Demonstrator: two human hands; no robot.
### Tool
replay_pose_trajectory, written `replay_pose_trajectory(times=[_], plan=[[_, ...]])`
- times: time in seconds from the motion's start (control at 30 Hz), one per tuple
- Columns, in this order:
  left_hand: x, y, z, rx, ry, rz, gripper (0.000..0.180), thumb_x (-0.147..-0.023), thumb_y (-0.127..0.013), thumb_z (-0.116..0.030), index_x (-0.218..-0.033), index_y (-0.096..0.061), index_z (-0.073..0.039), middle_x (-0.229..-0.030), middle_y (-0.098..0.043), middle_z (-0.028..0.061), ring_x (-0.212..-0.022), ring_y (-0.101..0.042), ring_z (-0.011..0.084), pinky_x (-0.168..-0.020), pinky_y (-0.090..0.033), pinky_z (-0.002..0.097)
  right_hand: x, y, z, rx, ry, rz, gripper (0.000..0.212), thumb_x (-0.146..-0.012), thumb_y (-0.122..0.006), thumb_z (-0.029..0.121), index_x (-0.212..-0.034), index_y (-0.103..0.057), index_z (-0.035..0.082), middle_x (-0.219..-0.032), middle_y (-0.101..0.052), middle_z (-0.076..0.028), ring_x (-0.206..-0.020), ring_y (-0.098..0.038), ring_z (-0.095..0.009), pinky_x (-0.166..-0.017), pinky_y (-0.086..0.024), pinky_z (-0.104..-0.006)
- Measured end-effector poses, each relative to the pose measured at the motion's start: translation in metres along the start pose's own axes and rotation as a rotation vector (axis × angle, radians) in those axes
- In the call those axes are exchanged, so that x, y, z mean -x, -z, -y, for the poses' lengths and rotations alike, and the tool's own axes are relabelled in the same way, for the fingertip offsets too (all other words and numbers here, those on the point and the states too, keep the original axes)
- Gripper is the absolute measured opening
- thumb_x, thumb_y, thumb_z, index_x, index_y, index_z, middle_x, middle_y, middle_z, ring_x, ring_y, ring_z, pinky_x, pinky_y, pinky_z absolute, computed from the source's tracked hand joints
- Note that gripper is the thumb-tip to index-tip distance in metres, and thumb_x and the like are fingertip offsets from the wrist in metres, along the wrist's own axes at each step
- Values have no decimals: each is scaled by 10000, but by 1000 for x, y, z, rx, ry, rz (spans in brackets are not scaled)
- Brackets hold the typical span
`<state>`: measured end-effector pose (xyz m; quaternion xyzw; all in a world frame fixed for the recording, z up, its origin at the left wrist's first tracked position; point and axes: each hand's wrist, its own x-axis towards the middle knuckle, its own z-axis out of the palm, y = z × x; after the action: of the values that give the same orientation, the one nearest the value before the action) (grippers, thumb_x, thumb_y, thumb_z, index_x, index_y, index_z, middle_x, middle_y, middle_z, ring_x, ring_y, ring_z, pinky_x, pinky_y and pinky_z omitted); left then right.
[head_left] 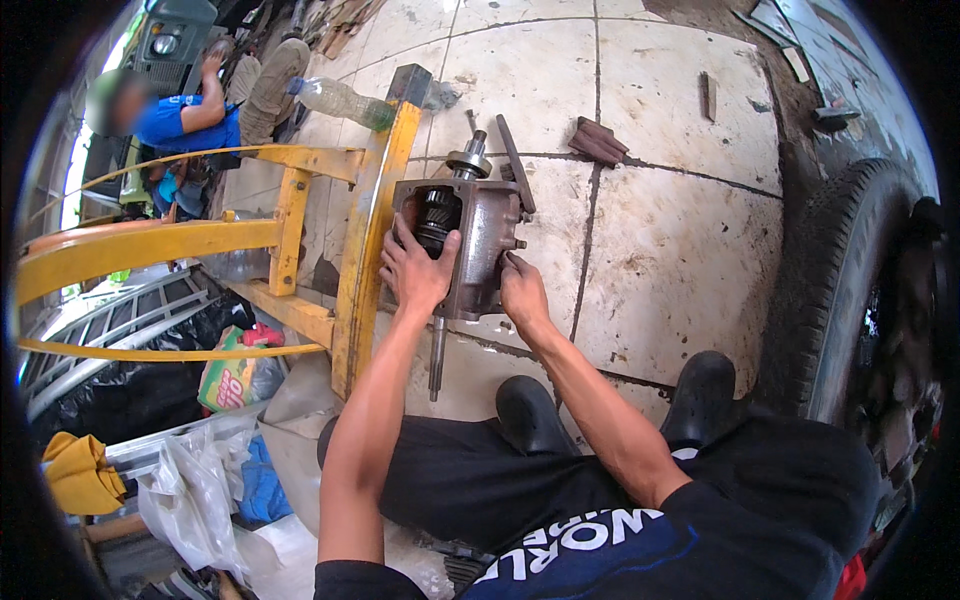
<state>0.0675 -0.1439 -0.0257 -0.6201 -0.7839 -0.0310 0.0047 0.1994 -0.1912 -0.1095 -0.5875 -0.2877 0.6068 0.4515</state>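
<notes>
A brown metal gearbox [482, 245] stands on the tiled floor between my boots and the yellow frame. Dark gears [437, 215] show through the opening in its upper face. One shaft [470, 157] juts from its far end, and a longer, thinner shaft [437, 360] points toward me. My left hand [420, 272] holds the casing across the opening, thumb and fingers on opposite sides of it. Against the casing's right side, my right hand [523, 292] has its fingers curled in below a small protruding stud [517, 244]. Whatever lies under those fingertips is hidden.
A yellow metal frame [360, 255] runs close along the gearbox's left side, with a plastic bottle [345, 103] at its far end. Beyond the gearbox lie a dark bar [516, 163] and brown pieces [598, 142]. A large tyre [850, 280] stands at right. Another person [190, 115] sits far left.
</notes>
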Motion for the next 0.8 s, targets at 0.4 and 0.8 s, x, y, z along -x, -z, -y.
replay_pose_trajectory(times=[0.4, 0.8], plan=[[0, 4, -5, -27, -1, 3, 1039, -849, -512, -726, -1544, -131, -55, -1444, -307, 305, -1309, -334, 490, -1049, -259, 633, -16, 20, 20, -278, -247, 181, 350, -904, -507, 222, -1021, -679, -59, -1012, -680, -111, -934, -567, -193, -854, -425, -327], [3, 3, 8, 19, 27, 34, 1147, -792, -461, -817, -1551, -107, -34, -1460, -274, 329, -1326, -310, 485, -1080, -204, 613, 1, 11, 19, -267, -123, 143, 289, -858, -486, 211, -841, -674, -7, -784, -625, -61, -777, -546, -176, -723, -409, -308]])
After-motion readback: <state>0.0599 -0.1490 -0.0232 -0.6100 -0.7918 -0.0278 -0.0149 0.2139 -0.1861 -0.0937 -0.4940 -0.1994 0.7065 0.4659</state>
